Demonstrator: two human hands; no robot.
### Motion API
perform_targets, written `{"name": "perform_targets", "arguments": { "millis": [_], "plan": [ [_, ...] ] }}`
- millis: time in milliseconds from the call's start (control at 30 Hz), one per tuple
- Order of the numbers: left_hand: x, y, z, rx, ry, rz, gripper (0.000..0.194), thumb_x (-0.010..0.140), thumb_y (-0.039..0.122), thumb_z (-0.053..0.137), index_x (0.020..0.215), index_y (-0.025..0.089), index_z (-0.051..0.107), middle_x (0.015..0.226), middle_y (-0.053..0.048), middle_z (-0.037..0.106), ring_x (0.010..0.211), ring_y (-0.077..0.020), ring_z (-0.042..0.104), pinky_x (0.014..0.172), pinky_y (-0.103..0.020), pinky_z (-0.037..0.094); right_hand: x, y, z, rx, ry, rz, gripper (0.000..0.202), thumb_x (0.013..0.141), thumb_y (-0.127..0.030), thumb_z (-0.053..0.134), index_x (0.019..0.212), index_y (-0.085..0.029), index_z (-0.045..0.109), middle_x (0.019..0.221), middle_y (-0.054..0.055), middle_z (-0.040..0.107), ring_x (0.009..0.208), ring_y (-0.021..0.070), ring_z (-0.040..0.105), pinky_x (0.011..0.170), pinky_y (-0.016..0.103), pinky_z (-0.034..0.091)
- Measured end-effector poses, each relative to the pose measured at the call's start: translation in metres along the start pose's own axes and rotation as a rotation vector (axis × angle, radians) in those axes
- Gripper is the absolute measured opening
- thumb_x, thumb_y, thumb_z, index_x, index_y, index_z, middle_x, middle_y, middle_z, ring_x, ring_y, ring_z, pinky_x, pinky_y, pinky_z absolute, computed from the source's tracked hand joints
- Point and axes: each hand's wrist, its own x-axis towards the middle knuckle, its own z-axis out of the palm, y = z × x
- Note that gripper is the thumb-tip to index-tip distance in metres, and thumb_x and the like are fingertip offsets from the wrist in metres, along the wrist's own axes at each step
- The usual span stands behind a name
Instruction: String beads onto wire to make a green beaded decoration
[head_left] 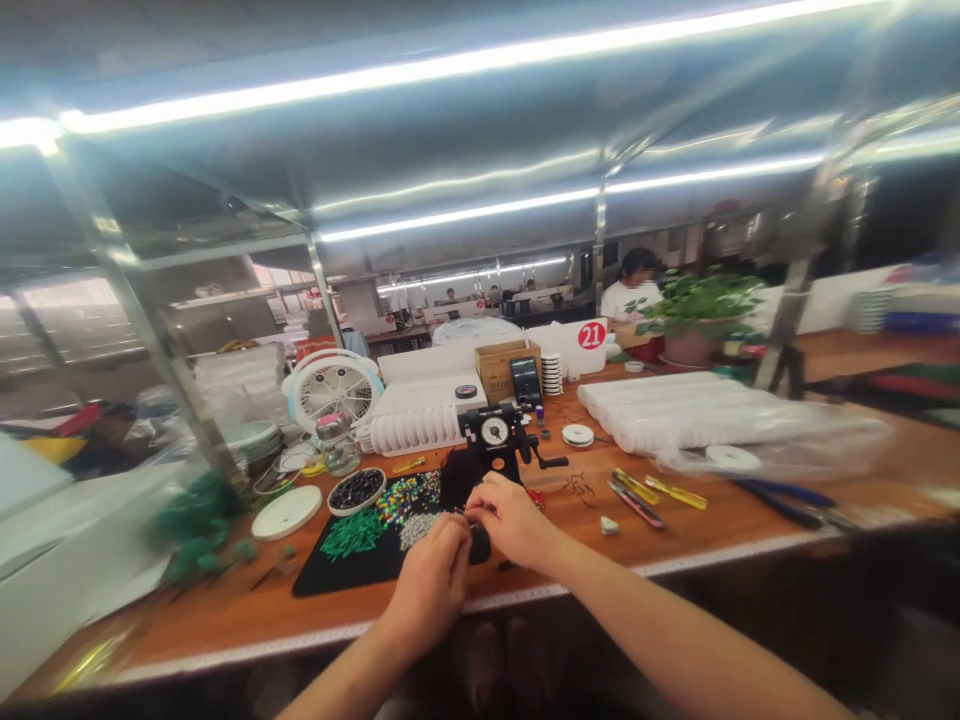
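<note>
both hands (466, 535), fingers pinched together, meet over the black mat (311, 577) at the table's (555, 545) front edge, just beside grey beads (420, 529); anything gripped is too small to tell.

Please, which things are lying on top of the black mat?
Green pieces, coloured beads and grey beads lie on the black mat. The left hand and right hand hide part of its right side; what is beneath them cannot be seen.
</note>
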Motion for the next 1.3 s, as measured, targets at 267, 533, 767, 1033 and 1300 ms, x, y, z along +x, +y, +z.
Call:
{"name": "perform_targets", "arguments": {
  "millis": [267,533,767,1033,1300],
  "plan": [
    [0.000,-0.003,0.012,-0.497,0.082,-0.493,0.024,0.069,0.041,0.055,0.065,0.019,0.048,0.041,0.011,0.023,0.036,-0.0072,0.015,0.037,-0.020,0.015,-0.046,-0.017,0.020,0.045,0.082,0.181,0.015,0.076,-0.017,0.068,0.061,-0.017,0.064,0.063,0.000,0.057,0.060,0.0139,0.054,0.057,0.024,0.039],
    [0.007,0.024,-0.008,-0.019,-0.042,-0.046,0.016,0.082,0.028,0.053,0.071,0.019,0.060,0.078,-0.004,0.058,0.074,-0.0174,0.053,0.070,-0.028,0.042,-0.049,-0.020,0.014,-0.236,0.157,-0.266,0.030,0.087,-0.006,0.037,0.079,-0.017,0.064,0.088,0.011,0.055,0.084,0.0210,0.054,0.074,0.032,0.047],
    [0.016,0.020,-0.006,-0.041,-0.116,-0.011,0.016,0.083,0.028,0.056,0.074,0.021,0.068,0.072,-0.003,0.061,0.069,-0.0176,0.053,0.067,-0.028,0.040,-0.035,-0.010,0.000,0.104,0.245,0.026,0.021,0.086,-0.016,0.048,0.068,-0.019,0.058,0.076,0.004,0.052,0.073,0.0168,0.054,0.070,0.029,0.048],
    [0.009,-0.001,0.036,-0.734,0.023,-0.448,0.037,0.067,0.049,0.072,0.070,0.013,0.065,0.048,0.003,0.045,0.045,-0.0090,0.038,0.048,-0.022,0.033,-0.035,0.007,0.010,0.412,0.265,0.349,0.020,0.080,-0.032,0.055,0.066,-0.018,0.059,0.073,0.004,0.055,0.068,0.0183,0.058,0.050,0.026,0.049],
    [0.003,-0.004,0.047,-1.066,0.071,-0.605,0.036,0.056,0.035,0.085,0.077,0.012,0.067,0.069,-0.004,0.060,0.066,-0.0148,0.057,0.071,-0.030,0.049,-0.038,0.004,0.014,0.535,0.282,0.408,0.029,0.079,-0.046,0.057,0.069,-0.019,0.055,0.073,0.004,0.057,0.065,0.0192,0.061,0.041,0.025,0.052]
  ]
}}
